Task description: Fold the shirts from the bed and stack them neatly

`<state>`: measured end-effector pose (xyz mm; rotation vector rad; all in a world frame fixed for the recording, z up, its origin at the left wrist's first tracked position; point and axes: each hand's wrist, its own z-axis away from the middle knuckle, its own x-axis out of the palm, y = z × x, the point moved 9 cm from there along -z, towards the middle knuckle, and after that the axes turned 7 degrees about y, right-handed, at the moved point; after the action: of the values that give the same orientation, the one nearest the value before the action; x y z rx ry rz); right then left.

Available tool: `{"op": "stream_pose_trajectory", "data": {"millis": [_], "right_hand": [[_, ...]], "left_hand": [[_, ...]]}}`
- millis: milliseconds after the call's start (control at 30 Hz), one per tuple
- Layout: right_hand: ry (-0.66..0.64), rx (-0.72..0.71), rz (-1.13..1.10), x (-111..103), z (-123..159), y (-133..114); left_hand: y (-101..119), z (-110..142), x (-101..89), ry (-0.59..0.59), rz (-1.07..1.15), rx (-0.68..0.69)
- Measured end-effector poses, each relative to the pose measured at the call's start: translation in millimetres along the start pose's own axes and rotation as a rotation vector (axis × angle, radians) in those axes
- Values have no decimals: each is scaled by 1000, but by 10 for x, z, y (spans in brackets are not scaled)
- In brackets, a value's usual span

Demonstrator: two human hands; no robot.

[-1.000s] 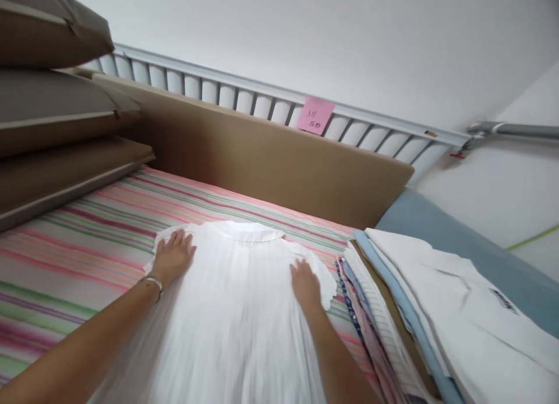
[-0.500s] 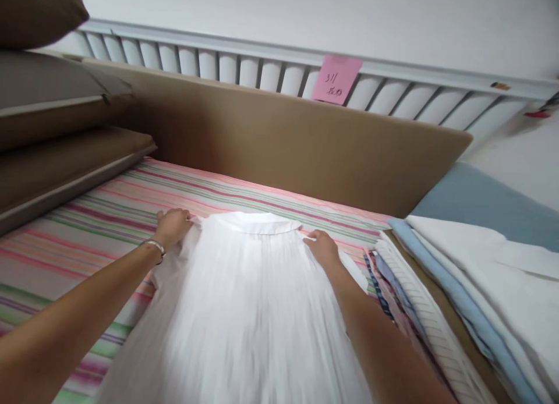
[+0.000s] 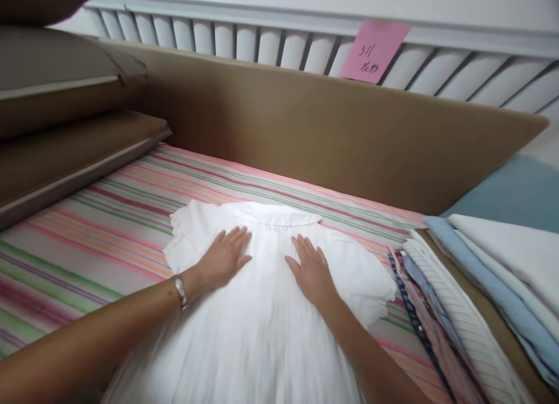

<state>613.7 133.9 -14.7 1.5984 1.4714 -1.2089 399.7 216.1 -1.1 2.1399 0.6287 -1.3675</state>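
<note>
A white short-sleeved shirt [image 3: 266,299] lies spread out, its collar toward the far side and both ruffled sleeves showing. Flat on its upper left part rests my left hand [image 3: 225,257], fingers stretched out, a silver bracelet on the wrist. My right hand [image 3: 312,270] lies on the upper right part, fingers spread and palm down. Neither hand grips the cloth. The shirt's lower end runs out of view at the bottom.
Under the shirt is a striped sheet [image 3: 131,200]. Folded clothes [image 3: 476,287] are laid in a row at the right. Brown cushions [image 3: 74,153] are stacked at the left. Behind stand a brown board [image 3: 305,130] and a white radiator [image 3: 244,43] with a pink note [image 3: 375,52].
Both hands have let go of the shirt's shoulders and moved inward onto its upper part. The sleeves now lie spread to the sides. The view has shifted slightly.
</note>
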Motion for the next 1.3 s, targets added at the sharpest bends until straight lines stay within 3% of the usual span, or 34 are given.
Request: {"op": "stream_pose_trajectory", "data": {"millis": [67, 167, 267, 300, 367, 467, 533, 567, 600, 733, 800, 833, 900, 1000, 1067, 1100, 1167, 1233, 1300], "right_hand": [[-76, 93, 70, 100, 116, 226], [-120, 254, 165, 77, 135, 709], [-175, 340, 185, -56, 96, 800], [-168, 354, 189, -132, 112, 695], [-107, 296, 174, -291, 216, 254], [-83, 68, 53, -354, 625, -598], [-116, -46, -31, -321, 984, -878], [-124, -56, -21, -319, 1143, -843], [-126, 11, 34, -335, 1275, -656], [-131, 290, 245, -591, 1621, 364], [-118, 362, 301, -756, 1739, 569], [-93, 384, 323, -835, 1799, 543], [-10, 371, 335, -953, 1927, 256], [4, 159, 219, -906, 2152, -429], [-59, 87, 152, -846, 2338, -610], [-88, 116, 148, -848, 2425, -547], [-123, 274, 179, -937, 2578, -196], [-141, 433, 176, -1093, 2722, 195], [-117, 517, 93, -1276, 2861, 411]], "left_hand": [[-117, 99, 109, -44, -46, -80], [-590, 116, 87, -74, -150, -281], [-714, 101, -12, -152, -188, -353], [-623, 129, -71, -148, -199, -363], [-210, 258, -181, -87, -193, -304], [680, 666, -214, 6, -77, -27], [981, 1008, -171, -1, -23, 78], [954, 1153, -165, -3, -25, 55], [818, 1276, -183, 3, -42, -10], [-14, 1644, -416, 27, -130, -254], [-215, 1794, -545, 23, -171, -308], [-229, 1874, -606, 32, -197, -339], [-60, 2030, -697, 73, -238, -353], [460, 2230, -682, 101, -199, -183], [619, 2370, -641, 79, -151, -112], [578, 2439, -641, 70, -144, -133], [345, 2569, -692, 65, -147, -230], [96, 2680, -782, 79, -128, -308], [-52, 2778, -898, 141, -61, -357]]}}
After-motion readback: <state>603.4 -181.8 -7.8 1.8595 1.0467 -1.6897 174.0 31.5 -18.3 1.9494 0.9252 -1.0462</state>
